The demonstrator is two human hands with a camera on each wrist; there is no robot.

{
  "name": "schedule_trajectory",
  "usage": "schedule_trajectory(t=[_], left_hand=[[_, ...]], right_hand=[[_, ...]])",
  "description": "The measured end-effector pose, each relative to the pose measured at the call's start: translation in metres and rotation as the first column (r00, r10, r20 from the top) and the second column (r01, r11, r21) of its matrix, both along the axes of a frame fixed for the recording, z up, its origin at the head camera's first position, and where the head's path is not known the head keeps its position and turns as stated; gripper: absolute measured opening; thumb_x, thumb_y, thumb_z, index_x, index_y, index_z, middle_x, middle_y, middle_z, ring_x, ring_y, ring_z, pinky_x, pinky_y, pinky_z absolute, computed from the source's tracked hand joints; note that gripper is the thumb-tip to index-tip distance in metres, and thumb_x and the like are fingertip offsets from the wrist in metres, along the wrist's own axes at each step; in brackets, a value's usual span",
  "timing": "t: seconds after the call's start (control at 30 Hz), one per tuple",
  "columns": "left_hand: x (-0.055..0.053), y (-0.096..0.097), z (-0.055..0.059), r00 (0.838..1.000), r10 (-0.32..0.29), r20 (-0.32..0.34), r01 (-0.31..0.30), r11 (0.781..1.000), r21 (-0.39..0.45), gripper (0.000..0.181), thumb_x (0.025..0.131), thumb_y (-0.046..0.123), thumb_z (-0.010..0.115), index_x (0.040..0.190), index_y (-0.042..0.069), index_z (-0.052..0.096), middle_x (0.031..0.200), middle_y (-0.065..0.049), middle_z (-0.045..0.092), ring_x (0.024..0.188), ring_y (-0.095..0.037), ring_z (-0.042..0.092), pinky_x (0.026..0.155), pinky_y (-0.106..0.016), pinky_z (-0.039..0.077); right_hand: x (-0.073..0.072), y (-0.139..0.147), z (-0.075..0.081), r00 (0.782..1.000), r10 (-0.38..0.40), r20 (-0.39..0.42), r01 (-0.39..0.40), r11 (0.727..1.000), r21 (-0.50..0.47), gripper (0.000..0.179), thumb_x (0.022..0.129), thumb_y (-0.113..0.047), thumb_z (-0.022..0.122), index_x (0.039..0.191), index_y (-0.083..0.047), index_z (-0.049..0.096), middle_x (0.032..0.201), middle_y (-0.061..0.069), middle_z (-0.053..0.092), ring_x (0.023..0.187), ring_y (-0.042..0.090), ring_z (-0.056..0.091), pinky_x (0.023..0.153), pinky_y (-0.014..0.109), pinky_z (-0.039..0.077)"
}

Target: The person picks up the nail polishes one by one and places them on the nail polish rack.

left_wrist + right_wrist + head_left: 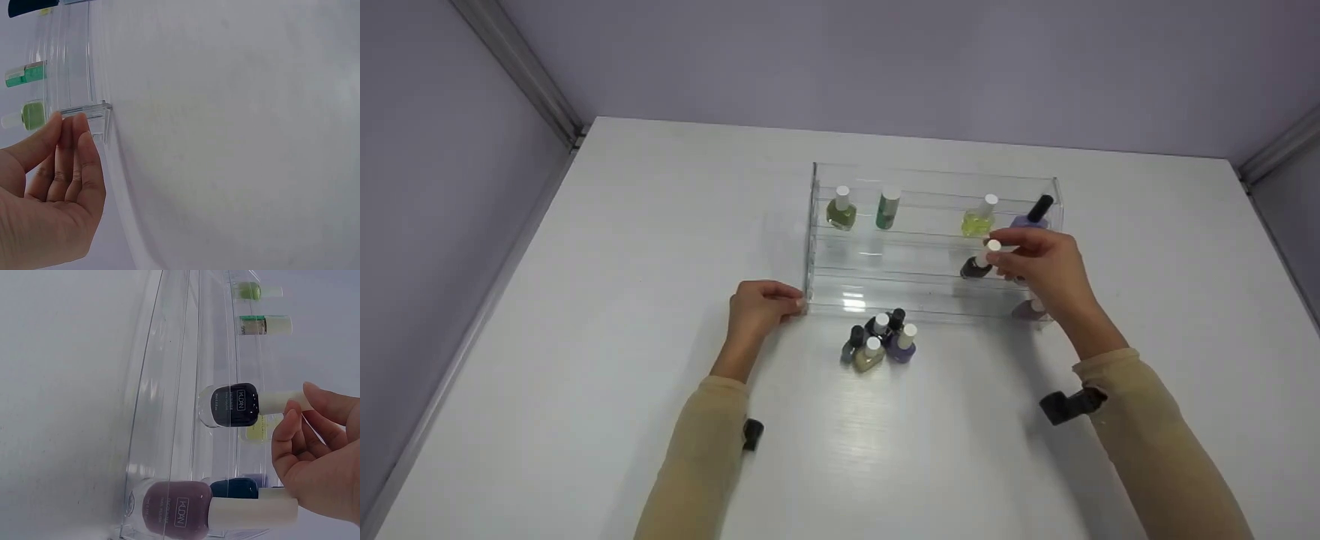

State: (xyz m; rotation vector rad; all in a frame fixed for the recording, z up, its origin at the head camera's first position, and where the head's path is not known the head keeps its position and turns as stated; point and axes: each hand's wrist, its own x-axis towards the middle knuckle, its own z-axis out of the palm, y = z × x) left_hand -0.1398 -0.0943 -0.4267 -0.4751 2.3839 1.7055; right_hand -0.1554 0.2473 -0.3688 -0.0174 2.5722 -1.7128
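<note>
My right hand (pixel 1046 270) pinches the white cap of a dark nail polish bottle (pixel 236 405), at the middle tier of a clear stepped rack (pixel 900 291). Whether the bottle's base touches the tier I cannot tell. Thumb and fingertips of my left hand (pixel 763 306) pinch the rack's front left corner. A mauve bottle (pixel 177 509) stands at the right end of the lowest tier. Behind it shows a dark teal bottle (pixel 233 487), mostly hidden by my right hand in the head view.
Along the top tier are an olive bottle (pixel 841 216), a green bottle (pixel 886 212), a yellow bottle (pixel 977 223) and a lavender bottle (pixel 1030 221) with a black cap. Several bottles, including a purple one (pixel 901 349), cluster before the rack on the white table (pixel 825 457).
</note>
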Motion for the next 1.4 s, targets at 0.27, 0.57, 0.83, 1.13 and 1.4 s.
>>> schedule_trajectory(t=[0.27, 0.57, 0.83, 1.13, 1.4], left_hand=[[0.000, 0.000, 0.000, 1.000, 0.007, 0.006, -0.006, 1.000, -0.006, 0.008, 0.074, 0.001, 0.072, 0.082, 0.000, 0.070, 0.075, -0.007, 0.066, 0.065, -0.013, 0.060, 0.059, -0.021, 0.048], [-0.001, 0.000, 0.001, 0.999, 0.007, 0.031, -0.006, 1.000, -0.014, 0.009, 0.075, 0.001, 0.072, 0.084, 0.000, 0.070, 0.083, -0.009, 0.066, 0.069, -0.014, 0.061, 0.063, -0.022, 0.049], [-0.001, -0.001, 0.001, 1.000, 0.003, 0.022, -0.003, 1.000, -0.008, 0.008, 0.075, 0.001, 0.071, 0.083, 0.000, 0.070, 0.083, -0.009, 0.067, 0.067, -0.013, 0.061, 0.062, -0.022, 0.049], [0.000, -0.002, 0.001, 1.000, -0.010, -0.014, 0.010, 1.000, -0.025, 0.007, 0.075, 0.001, 0.071, 0.082, 0.001, 0.072, 0.080, -0.007, 0.068, 0.064, -0.012, 0.059, 0.059, -0.021, 0.048], [-0.002, 0.000, 0.000, 1.000, -0.005, 0.001, 0.005, 1.000, -0.011, 0.008, 0.075, 0.001, 0.071, 0.083, -0.001, 0.070, 0.080, -0.009, 0.067, 0.065, -0.012, 0.061, 0.062, -0.022, 0.049]], right_hand=[[0.002, 0.003, 0.007, 0.999, 0.038, -0.015, -0.037, 0.998, 0.043, 0.034, 0.082, -0.014, 0.069, 0.111, 0.003, 0.062, 0.088, 0.002, 0.063, 0.069, 0.011, 0.059, 0.064, 0.023, 0.051], [0.006, 0.004, 0.017, 0.996, 0.074, -0.055, -0.072, 0.997, 0.033, 0.031, 0.084, -0.012, 0.067, 0.111, 0.002, 0.062, 0.096, 0.007, 0.063, 0.072, 0.015, 0.059, 0.064, 0.022, 0.050], [0.007, 0.004, 0.024, 0.996, 0.041, -0.077, -0.037, 0.998, 0.047, 0.029, 0.084, -0.014, 0.067, 0.110, -0.002, 0.064, 0.098, 0.008, 0.062, 0.073, 0.016, 0.060, 0.067, 0.024, 0.051], [0.009, 0.003, 0.030, 0.993, 0.057, -0.100, -0.054, 0.998, 0.029, 0.028, 0.084, -0.014, 0.067, 0.109, -0.002, 0.064, 0.096, 0.008, 0.062, 0.073, 0.016, 0.060, 0.066, 0.022, 0.050], [0.011, 0.000, 0.032, 0.989, 0.085, -0.118, -0.085, 0.996, 0.007, 0.027, 0.084, -0.013, 0.066, 0.108, 0.000, 0.064, 0.096, 0.008, 0.063, 0.074, 0.016, 0.060, 0.067, 0.021, 0.049]])
